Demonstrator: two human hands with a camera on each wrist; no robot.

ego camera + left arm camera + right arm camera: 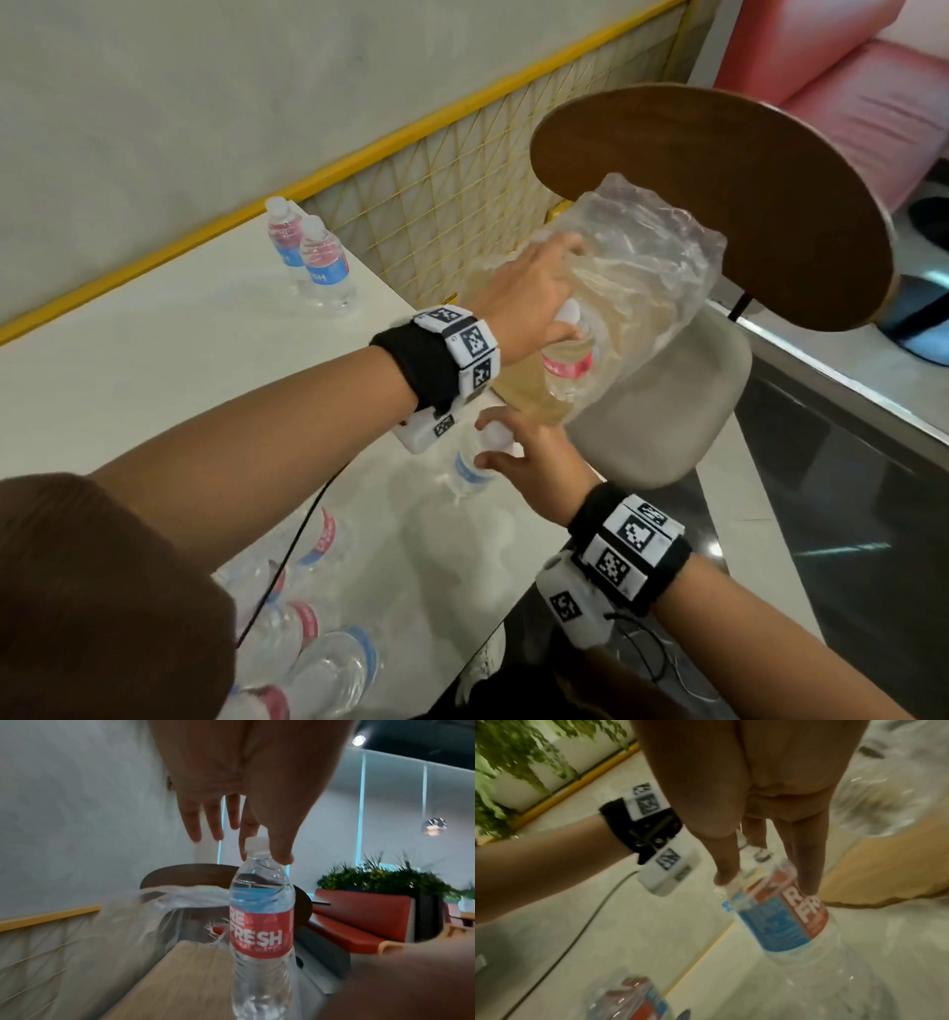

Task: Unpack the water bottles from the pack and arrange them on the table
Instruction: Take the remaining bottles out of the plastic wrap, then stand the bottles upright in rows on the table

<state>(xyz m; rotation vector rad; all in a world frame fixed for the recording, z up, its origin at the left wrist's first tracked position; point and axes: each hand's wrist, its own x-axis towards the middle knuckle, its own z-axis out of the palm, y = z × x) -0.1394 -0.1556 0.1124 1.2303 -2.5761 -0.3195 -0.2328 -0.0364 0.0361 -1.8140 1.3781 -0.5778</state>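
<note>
**Inspector:** Head view: the left hand [534,298] is reached into the torn plastic pack [637,288] on the chair; a red-labelled water bottle [262,923] is pinched at the cap by thumb and forefinger.

**Clerk:** And the right hand [529,462]?

**Inspector:** A second bottle [782,914] is gripped near its neck, just above the white table [179,370]. Two bottles [313,262] are stood by the far edge; others are seen nearer.

**Clerk:** Step in hand?

**Inspector:** Extraction is judged under way. Next, both bottles are to be set upright beside the others.
</note>
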